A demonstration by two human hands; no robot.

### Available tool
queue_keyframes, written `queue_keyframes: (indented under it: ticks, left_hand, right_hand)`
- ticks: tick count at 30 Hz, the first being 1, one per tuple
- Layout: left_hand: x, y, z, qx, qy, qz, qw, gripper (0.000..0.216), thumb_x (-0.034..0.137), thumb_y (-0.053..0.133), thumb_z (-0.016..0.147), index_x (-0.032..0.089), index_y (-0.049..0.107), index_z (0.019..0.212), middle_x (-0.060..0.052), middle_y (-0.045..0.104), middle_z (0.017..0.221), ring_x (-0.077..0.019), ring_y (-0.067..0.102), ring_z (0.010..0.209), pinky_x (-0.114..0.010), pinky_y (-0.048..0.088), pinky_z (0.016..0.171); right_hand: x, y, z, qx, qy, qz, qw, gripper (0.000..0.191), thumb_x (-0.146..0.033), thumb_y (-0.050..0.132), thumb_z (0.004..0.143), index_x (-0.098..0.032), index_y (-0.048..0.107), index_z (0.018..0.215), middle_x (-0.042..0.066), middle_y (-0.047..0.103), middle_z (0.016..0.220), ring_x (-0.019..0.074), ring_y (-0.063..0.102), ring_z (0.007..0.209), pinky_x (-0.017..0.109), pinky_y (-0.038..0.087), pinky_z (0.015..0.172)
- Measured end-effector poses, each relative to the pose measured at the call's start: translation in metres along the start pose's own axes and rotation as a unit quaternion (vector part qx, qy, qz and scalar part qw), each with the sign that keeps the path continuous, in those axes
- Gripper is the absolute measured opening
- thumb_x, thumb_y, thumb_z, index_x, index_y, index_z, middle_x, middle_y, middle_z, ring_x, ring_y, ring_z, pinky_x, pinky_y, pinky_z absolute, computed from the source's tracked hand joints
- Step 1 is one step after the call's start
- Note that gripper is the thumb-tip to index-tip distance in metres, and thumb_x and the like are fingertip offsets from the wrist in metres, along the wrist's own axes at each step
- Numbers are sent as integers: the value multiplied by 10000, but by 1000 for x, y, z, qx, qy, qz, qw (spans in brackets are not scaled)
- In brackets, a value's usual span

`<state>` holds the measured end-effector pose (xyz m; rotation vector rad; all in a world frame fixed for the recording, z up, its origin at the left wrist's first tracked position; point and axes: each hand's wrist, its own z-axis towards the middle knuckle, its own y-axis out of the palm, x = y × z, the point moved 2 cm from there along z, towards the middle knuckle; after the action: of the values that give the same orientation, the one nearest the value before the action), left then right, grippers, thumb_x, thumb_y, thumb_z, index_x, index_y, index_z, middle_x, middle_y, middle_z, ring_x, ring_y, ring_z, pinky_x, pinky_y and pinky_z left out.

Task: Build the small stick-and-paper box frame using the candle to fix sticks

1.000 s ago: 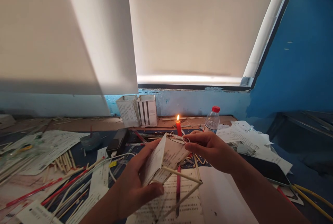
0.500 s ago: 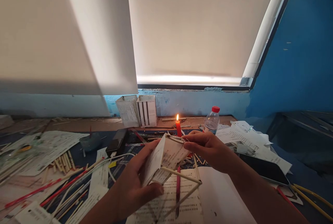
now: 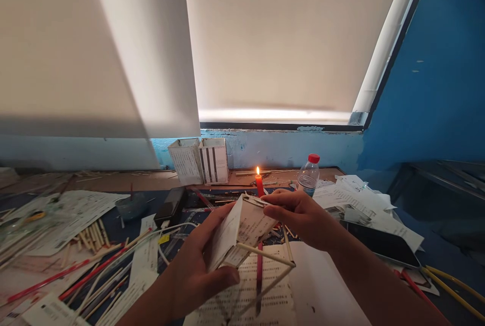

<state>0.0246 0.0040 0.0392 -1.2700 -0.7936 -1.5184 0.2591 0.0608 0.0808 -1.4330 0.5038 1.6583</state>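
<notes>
On the near side of the lit red candle [image 3: 259, 184], closest to us, we have an open book [image 3: 326, 290], one page printed and one blank, with a dark red stick [image 3: 259, 275] across the print. Above the book, between us and the candle, we hold a small paper-covered box [image 3: 250, 227], tilted, with a pale stick frame [image 3: 265, 254] jutting from it. The box and our right hand stand in front of the candle's foot and hide it from us. Our left hand [image 3: 193, 265] comes in from the candle's left, thumb low, its grip wrapped about the box's side. Our right hand [image 3: 306, 217] reaches in from the candle's right, its grip pinched together at the box's upper edge; we cannot tell whether a loose strip lies between thumb and finger.

Left of the candle and nearer us, red sticks [image 3: 53, 279], pale sticks [image 3: 91, 235] and printed papers [image 3: 83, 215] crowd the counter [image 3: 460, 265], with a white cable [image 3: 174, 228] among them. Right of the candle and nearer us lies a black phone [image 3: 379, 242], a heap of papers [image 3: 364, 194] behind it. A black case [image 3: 171, 210] sits to the candle's left. A red-capped bottle [image 3: 309, 174] stands to its right, and two paper-sided containers [image 3: 214, 161] stand upright to its left. Beyond the candle hang pale blinds [image 3: 273, 38].
</notes>
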Motion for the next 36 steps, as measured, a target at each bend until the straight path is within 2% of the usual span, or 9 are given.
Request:
queue_keyframes:
  ticks: [4, 9, 15, 21, 25, 32, 36]
  left_hand:
    - [0, -1, 0, 7, -1, 5, 1000, 971, 638, 858, 700, 272, 474, 1512, -148, 570, 1555, -424, 576, 1365, -515, 414, 1182]
    - [1, 0, 1, 2, -2, -1, 1000, 982, 650, 847, 704, 258, 466, 1520, -167, 593, 1526, -433, 601, 1326, -498, 495, 1099]
    - [2, 1, 0, 1, -9, -9, 1000, 978, 647, 857, 693, 292, 465, 1516, -138, 593, 1521, -416, 595, 1334, -487, 475, 1108]
    - [2, 1, 0, 8, -3, 4, 1000, 989, 655, 849, 696, 273, 462, 1522, -147, 606, 1502, -414, 610, 1305, -469, 499, 1082]
    - [1, -1, 1, 4, 5, 1, 1000, 962, 630, 858, 703, 272, 478, 1511, -145, 596, 1525, -422, 599, 1331, -479, 477, 1117]
    - [-2, -2, 1, 0, -1, 8, 1000, 959, 649, 844, 716, 286, 460, 1516, -135, 585, 1533, -410, 597, 1339, -482, 453, 1144]
    - [-5, -4, 1, -10, 3, 9, 1000, 951, 670, 825, 731, 313, 443, 1526, -116, 521, 1593, -416, 572, 1373, -484, 453, 1156]
  right_hand:
    - [0, 0, 0, 3, -6, -8, 1000, 366, -508, 703, 966, -187, 833, 1085, 45, 647, 869, 147, 569, 724, 274, 499, 601]
    - [1, 1, 0, 16, -10, -15, 1000, 360, -508, 709, 961, -191, 836, 1074, 40, 624, 845, 153, 556, 732, 273, 487, 594]
    - [0, -1, 0, 33, -6, -37, 999, 297, -476, 718, 964, -212, 850, 997, 38, 594, 911, 149, 543, 775, 283, 483, 650]
    - [0, -1, 0, 12, -11, -19, 1000, 336, -480, 710, 968, -214, 829, 1135, 46, 626, 897, 157, 559, 763, 288, 503, 632]
    - [1, -1, 1, 11, -16, -19, 1000, 353, -482, 705, 969, -206, 820, 1157, 45, 631, 887, 153, 560, 747, 282, 505, 615]
    - [-1, -1, 2, 26, -10, -34, 999, 307, -461, 710, 973, -213, 835, 1103, 31, 573, 908, 141, 531, 752, 281, 464, 632]
    - [-1, -2, 2, 38, -10, -44, 998, 292, -474, 721, 964, -219, 850, 1027, 20, 536, 878, 133, 504, 734, 272, 428, 600]
